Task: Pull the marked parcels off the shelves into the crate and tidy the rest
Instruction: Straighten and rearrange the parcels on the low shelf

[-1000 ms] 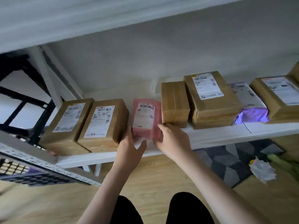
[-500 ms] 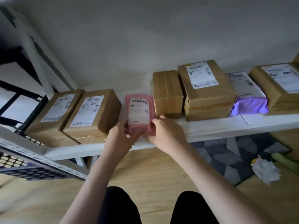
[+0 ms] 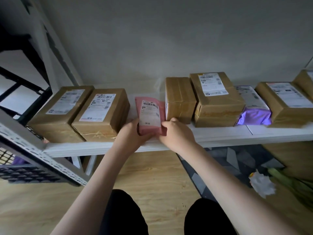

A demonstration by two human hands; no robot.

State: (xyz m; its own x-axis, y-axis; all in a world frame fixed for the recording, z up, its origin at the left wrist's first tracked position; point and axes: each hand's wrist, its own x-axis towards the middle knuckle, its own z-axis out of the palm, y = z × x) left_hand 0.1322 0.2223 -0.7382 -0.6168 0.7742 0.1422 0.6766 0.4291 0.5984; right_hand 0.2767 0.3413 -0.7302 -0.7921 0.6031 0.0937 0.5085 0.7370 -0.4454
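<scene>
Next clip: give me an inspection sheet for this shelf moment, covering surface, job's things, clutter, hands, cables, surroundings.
Surface: white shelf, parcels in a row.
Job's things: pink parcel, label up, between brown boxes; purple parcel further right; dark crate at lower left.
Clutter: crumpled white paper on the floor.
Hands: left hand and right hand grip the pink parcel's near end.
Cables: nothing seen.
Surroundings: grey wall, wood floor, patterned rug.

Two boxes (image 3: pixel 79 112) sit side by side at the shelf's (image 3: pixel 220 136) left end. Right of them stands the pouch (image 3: pixel 149 114), both hands at its near end: left hand (image 3: pixel 131 134), right hand (image 3: pixel 176 133). Just right, a taped box (image 3: pixel 179 99), a labelled box (image 3: pixel 216 99), a soft mailer (image 3: pixel 254 107), then more boxes (image 3: pixel 286 102).
</scene>
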